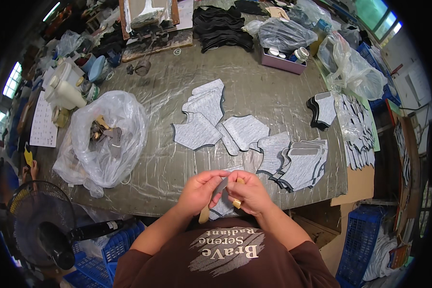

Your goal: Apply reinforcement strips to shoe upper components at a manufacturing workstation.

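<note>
Close to my body, my left hand (201,191) and my right hand (248,193) meet with thumbs and fingertips pinched together. Both grip a small grey fabric piece (222,186), mostly covered by my fingers. A tan strip (237,203) shows at the fingers of my right hand, and another tan strip (204,214) hangs below my left hand; how they join the piece is hidden. Just ahead on the table lie loose grey cut pieces with dark edges (245,131), some overlapping. An overlapping group of grey pieces (305,165) fans out to the right.
A clear plastic bag (129,158) with scraps stands at left. A stack of grey pieces (326,109) sits at right, beside many spread pieces (357,134). Black pieces (222,29) and a purple box (283,64) are at the back. A fan (41,225) stands lower left.
</note>
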Action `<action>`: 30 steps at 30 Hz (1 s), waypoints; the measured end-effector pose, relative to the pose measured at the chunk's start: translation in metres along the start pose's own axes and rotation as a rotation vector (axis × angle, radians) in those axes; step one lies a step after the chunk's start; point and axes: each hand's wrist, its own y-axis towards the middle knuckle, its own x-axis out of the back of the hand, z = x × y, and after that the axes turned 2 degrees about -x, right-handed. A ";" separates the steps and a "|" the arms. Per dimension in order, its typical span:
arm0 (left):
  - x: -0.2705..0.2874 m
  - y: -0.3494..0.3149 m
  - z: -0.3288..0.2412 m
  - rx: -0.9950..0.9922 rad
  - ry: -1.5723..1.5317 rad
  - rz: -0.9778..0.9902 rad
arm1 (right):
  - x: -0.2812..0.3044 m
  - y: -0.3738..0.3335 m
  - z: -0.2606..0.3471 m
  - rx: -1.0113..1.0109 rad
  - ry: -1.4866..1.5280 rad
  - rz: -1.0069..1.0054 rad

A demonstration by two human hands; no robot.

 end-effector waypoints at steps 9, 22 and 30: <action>0.005 -0.002 -0.022 -0.607 0.965 0.107 | 0.010 -0.005 -0.008 0.039 -0.492 0.010; 0.033 0.014 0.002 -0.055 0.398 -0.295 | 0.034 -0.011 -0.006 0.946 -1.646 -0.454; 0.029 0.019 0.003 0.047 0.492 -0.282 | 0.038 -0.012 -0.021 0.815 -1.846 -0.392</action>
